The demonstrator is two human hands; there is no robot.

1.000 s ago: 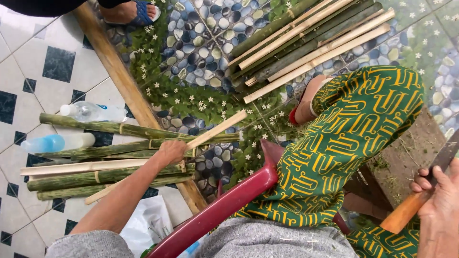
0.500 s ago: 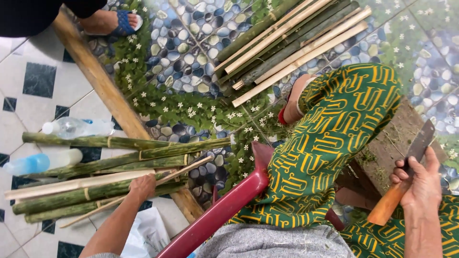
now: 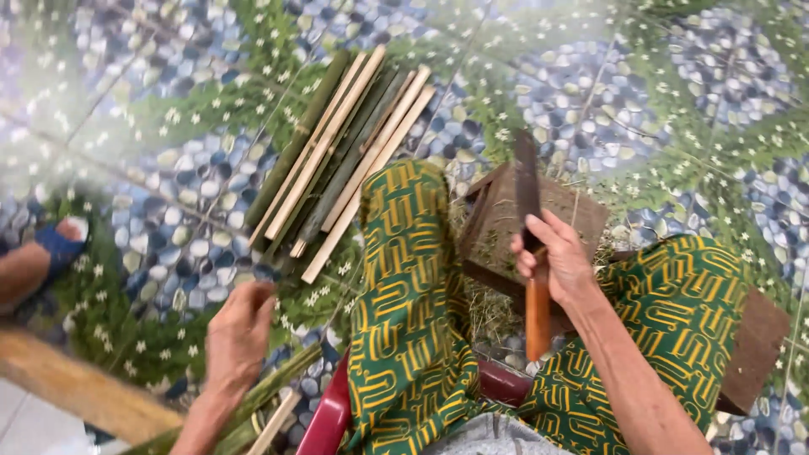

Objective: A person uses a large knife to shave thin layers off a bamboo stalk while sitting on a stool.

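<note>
Gripping a wooden-handled knife (image 3: 532, 253), the right hand (image 3: 556, 261) has its fingers curled tight round the top of the orange-brown handle, the dark blade pointing away from the person and lying over a small wooden block (image 3: 506, 227). That block stands on the floor between the knees, both clad in green cloth with a yellow pattern (image 3: 404, 295). Left of the block, beyond the left knee, lies a pile of split bamboo strips (image 3: 337, 160), some pale, some green, fanned side by side. The left hand (image 3: 240, 333) is nearer than that pile and further left of the block, its fingers bent loosely inward; whether it grasps the green bamboo stalks (image 3: 270, 396) just under its wrist cannot be told. A red plastic chair edge (image 3: 324, 421) shows beside the left thigh. Far left of the block, another person's foot in a blue sandal (image 3: 46, 253) rests on the pebble-patterned floor (image 3: 168, 236).
</note>
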